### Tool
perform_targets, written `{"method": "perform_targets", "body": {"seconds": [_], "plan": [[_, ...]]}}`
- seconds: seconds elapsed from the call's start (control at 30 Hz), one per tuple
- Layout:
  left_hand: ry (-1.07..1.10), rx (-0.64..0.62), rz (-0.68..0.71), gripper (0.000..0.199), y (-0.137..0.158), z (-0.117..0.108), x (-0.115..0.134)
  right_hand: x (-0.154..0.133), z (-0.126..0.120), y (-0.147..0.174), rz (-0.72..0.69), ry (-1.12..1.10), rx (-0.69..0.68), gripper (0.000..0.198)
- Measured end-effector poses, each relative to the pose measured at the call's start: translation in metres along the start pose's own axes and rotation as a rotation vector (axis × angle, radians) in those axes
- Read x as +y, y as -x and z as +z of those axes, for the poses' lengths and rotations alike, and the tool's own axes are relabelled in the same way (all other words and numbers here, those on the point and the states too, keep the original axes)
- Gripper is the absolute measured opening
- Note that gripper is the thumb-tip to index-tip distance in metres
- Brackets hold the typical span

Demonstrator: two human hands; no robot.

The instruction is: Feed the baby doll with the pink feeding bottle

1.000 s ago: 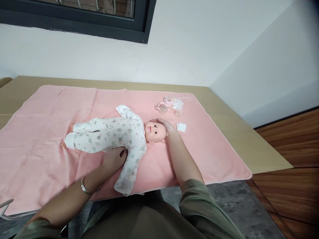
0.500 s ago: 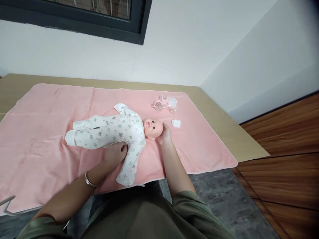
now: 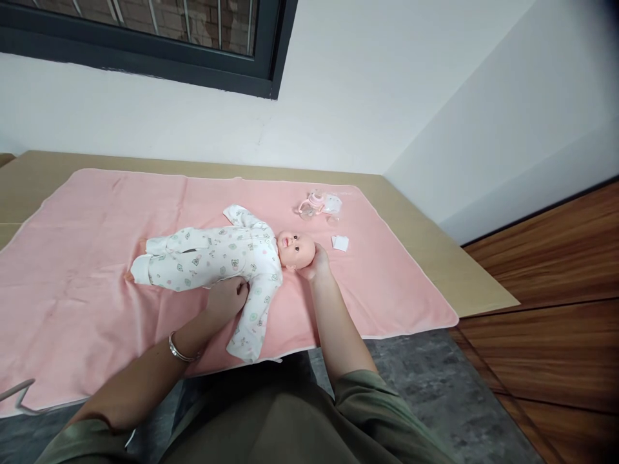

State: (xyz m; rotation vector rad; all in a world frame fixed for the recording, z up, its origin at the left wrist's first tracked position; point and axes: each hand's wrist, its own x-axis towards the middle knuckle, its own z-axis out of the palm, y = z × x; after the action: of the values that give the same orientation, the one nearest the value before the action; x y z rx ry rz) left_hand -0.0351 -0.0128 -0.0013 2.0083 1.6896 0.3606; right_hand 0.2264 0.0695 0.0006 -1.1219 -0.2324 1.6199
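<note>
A baby doll (image 3: 220, 256) in white patterned clothes lies on its back across a pink mat (image 3: 377, 283), head to the right and feet to the left. My right hand (image 3: 316, 263) cups the back of the doll's head, its fingers partly hidden beneath it. Against the near side of the doll's waist, my left hand (image 3: 227, 298) is closed, with its fingertips hidden at or under the body. The near sleeve drapes toward me over the mat, while the far sleeve points away.
Beyond the doll's head lie a pink-handled clear bottle (image 3: 309, 205) and a clear packet (image 3: 333, 204). A small white folded cloth or pad (image 3: 340, 243) is closer. The mat covers a wooden table (image 3: 464, 283) against a white wall; wood panels (image 3: 556, 341) stand at right.
The camera view has shifted slightly, showing more of the window. Both hands keep their places at the doll's head and waist.
</note>
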Motion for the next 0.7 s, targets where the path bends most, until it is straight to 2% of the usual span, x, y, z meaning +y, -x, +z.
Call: {"method": "perform_targets", "body": {"seconds": [0.13,0.3,0.5,0.7], "plan": [[0.000,-0.007,-0.004,0.030,0.000,-0.001,0.001,0.002,-0.003,-0.005,0.042,-0.089,-0.086,0.051],[-0.006,-0.014,-0.009,0.027,0.000,0.000,0.000,0.009,0.007,-0.011,0.067,-0.286,-0.196,0.054],[-0.035,-0.012,-0.001,0.025,-0.002,0.004,-0.003,0.021,0.022,-0.029,-0.060,-0.410,-0.197,0.047],[-0.070,0.006,0.014,0.024,-0.004,0.006,-0.005,0.023,0.029,-0.058,-0.070,-0.374,-0.193,0.052]]}}
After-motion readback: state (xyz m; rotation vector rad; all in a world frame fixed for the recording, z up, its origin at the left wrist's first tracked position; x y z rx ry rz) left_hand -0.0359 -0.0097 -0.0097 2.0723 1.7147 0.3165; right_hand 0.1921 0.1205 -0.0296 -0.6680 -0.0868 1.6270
